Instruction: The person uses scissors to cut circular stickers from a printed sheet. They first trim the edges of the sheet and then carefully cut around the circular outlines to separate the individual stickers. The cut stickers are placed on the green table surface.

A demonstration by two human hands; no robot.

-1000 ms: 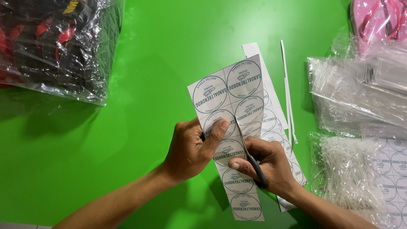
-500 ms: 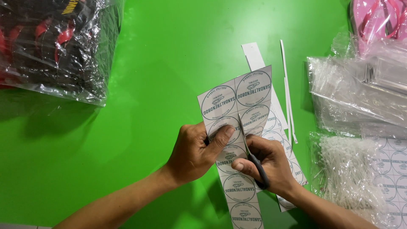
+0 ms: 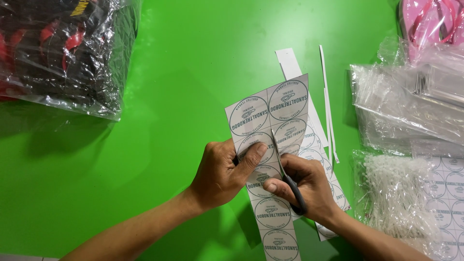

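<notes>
- Sticker sheet (image 3: 270,159) of round labels, held above the green table (image 3: 193,96); left hand (image 3: 224,174) pinches its edge.
- Right hand (image 3: 302,186) grips scissors (image 3: 285,166), blades in the sheet.
- Bagged sandals (image 3: 58,53) lie far left of the sheet.

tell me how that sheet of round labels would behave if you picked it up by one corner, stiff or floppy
Probably floppy: the label sheet is thin paper, and its upper part already bends where it rises unsupported above the left hand. Likely very light, since a thumb pinch holds it while the right hand works the scissors through it. The partly cut strip may sag or tear.
</notes>
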